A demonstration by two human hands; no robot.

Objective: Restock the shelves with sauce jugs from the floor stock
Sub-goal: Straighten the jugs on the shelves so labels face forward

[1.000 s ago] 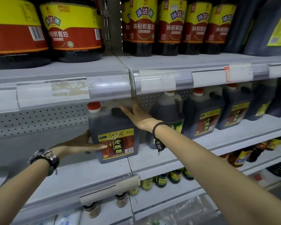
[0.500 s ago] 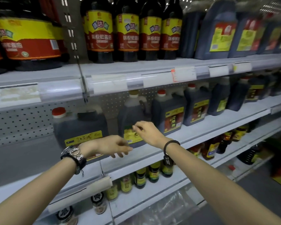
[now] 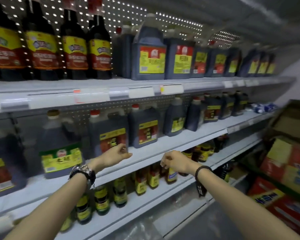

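Note:
Dark sauce jugs stand in a row on the middle shelf (image 3: 180,142). Among them are a green-labelled jug (image 3: 61,149), a red-capped jug with a yellow and red label (image 3: 109,132) and another like it (image 3: 145,127). The jug I set down a moment ago sits at the far left edge (image 3: 0,163). My left hand (image 3: 114,154) hovers in front of the shelf edge, fingers loosely curled, holding nothing. My right hand (image 3: 173,161) hangs just right of it, also loosely curled and empty. Neither hand touches a jug.
The top shelf holds tall dark bottles (image 3: 73,47) and square jugs (image 3: 151,54). Small bottles (image 3: 152,177) fill the lower shelf. Open cardboard cartons (image 3: 284,163) with red and yellow packs stand at the right. Clear plastic wrap (image 3: 142,229) lies on the floor below.
Both hands let go of the jug and pulled back from the shelf. My view swung right, so the placed jug moved to the far left and the cartons came into sight.

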